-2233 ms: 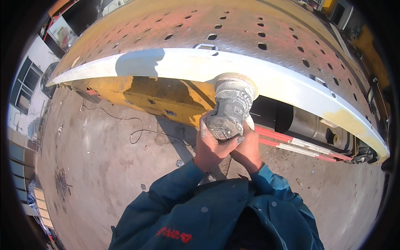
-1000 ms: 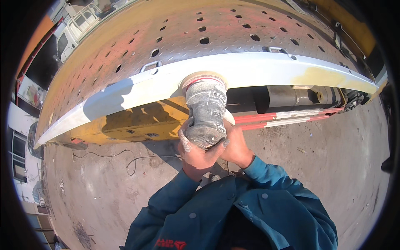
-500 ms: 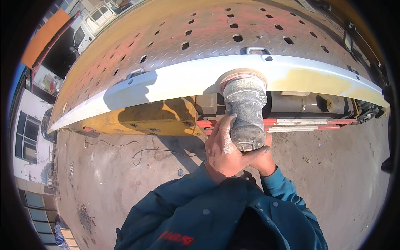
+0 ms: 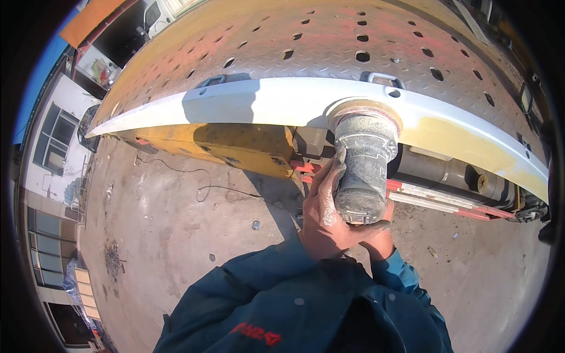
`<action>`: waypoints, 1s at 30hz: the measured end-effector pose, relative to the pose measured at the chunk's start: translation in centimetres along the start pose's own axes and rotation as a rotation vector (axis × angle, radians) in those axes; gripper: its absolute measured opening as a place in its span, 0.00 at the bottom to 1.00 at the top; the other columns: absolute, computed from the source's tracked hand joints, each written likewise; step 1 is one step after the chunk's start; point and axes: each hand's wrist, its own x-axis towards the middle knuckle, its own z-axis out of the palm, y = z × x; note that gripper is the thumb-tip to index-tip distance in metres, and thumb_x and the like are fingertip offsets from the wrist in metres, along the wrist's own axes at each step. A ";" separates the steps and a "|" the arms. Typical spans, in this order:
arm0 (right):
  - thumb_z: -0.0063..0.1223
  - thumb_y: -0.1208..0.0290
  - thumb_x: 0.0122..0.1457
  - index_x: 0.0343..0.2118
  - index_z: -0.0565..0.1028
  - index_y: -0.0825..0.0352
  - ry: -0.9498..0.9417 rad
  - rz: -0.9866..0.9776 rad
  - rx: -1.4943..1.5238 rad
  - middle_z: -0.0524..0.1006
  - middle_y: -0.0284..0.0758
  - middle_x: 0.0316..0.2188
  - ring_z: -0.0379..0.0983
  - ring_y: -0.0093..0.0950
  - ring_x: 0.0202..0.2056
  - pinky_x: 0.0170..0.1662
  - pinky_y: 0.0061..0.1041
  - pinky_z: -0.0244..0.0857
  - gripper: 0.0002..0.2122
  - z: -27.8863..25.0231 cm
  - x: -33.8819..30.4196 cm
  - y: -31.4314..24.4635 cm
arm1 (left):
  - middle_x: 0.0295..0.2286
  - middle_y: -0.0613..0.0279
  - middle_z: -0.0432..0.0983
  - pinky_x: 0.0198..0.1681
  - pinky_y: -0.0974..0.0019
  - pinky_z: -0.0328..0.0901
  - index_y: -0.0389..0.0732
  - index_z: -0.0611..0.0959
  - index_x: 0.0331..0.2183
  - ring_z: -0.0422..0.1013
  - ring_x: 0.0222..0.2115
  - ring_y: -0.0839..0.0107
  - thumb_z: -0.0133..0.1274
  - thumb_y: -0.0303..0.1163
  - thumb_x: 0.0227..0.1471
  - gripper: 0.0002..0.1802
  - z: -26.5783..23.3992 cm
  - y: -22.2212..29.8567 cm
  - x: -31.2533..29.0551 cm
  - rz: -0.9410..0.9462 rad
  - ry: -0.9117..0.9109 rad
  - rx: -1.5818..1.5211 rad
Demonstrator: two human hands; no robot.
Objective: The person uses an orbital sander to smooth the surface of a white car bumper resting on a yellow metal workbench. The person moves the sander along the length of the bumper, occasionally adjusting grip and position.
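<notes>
A dust-covered power sander [image 4: 362, 170] is held between my hands, its round pad against the face of a long white rail [image 4: 288, 97]. Dusty fingers of my left hand [image 4: 323, 217] wrap round the sander's left side and lower end, with pale powder on the skin. From the other side my right hand [image 4: 379, 232] grips the sander low down, partly hidden behind the tool and the left hand. Dull yellowish patches [image 4: 465, 141] mark the rail right of the pad. A shadow falls across its left part.
Beyond the rail lies a rusty metal deck [image 4: 329, 53] with rows of holes and a lifting loop [image 4: 382, 79]. Below hang a yellow box [image 4: 235, 144], a dark cylindrical tank [image 4: 435, 167] and red-and-white bars [image 4: 435, 200]. A thin cable [image 4: 223, 187] lies on the ground.
The view has turned, so the rail, deck and sander sit a little farther right. Both hands keep their hold, and the pad stays at about the same place on the rail.
</notes>
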 end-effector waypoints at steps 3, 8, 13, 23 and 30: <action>0.80 0.59 0.49 0.60 0.79 0.71 -0.079 -0.066 -0.017 0.86 0.52 0.53 0.84 0.56 0.54 0.58 0.46 0.78 0.36 3.9 3.1 -4.8 | 0.64 0.35 0.69 0.68 0.41 0.69 0.34 0.63 0.71 0.72 0.64 0.41 0.88 0.51 0.37 0.71 -3.1 -3.6 -2.2 -0.286 0.055 -0.190; 0.73 0.56 0.50 0.60 0.78 0.73 -0.185 -0.190 -0.198 0.87 0.55 0.47 0.85 0.57 0.51 0.60 0.48 0.75 0.36 9.8 5.3 -5.6 | 0.57 0.48 0.70 0.64 0.49 0.68 0.31 0.71 0.64 0.73 0.58 0.52 0.81 0.62 0.44 0.62 -7.3 -8.0 -2.6 -0.208 0.250 -0.047; 0.73 0.57 0.51 0.60 0.78 0.72 -0.226 -0.082 -0.230 0.86 0.54 0.46 0.85 0.57 0.49 0.56 0.46 0.78 0.35 12.0 5.2 -6.0 | 0.58 0.48 0.69 0.65 0.49 0.67 0.30 0.69 0.64 0.72 0.59 0.54 0.82 0.59 0.41 0.63 -8.7 -11.1 -3.9 -0.278 0.297 -0.201; 0.77 0.63 0.54 0.57 0.82 0.68 0.039 -0.040 -0.115 0.89 0.44 0.47 0.88 0.43 0.48 0.53 0.40 0.80 0.28 5.2 1.2 -4.0 | 0.66 0.29 0.70 0.68 0.38 0.69 0.30 0.70 0.67 0.70 0.65 0.32 0.84 0.61 0.39 0.67 -3.6 -5.2 0.8 0.124 0.021 -0.087; 0.77 0.64 0.59 0.67 0.74 0.69 0.210 -0.005 0.116 0.82 0.42 0.61 0.80 0.33 0.59 0.63 0.38 0.75 0.34 5.4 -2.1 1.8 | 0.68 0.32 0.69 0.72 0.36 0.65 0.31 0.70 0.67 0.65 0.70 0.30 0.85 0.49 0.40 0.62 -1.1 -6.2 0.8 0.236 -0.149 -0.299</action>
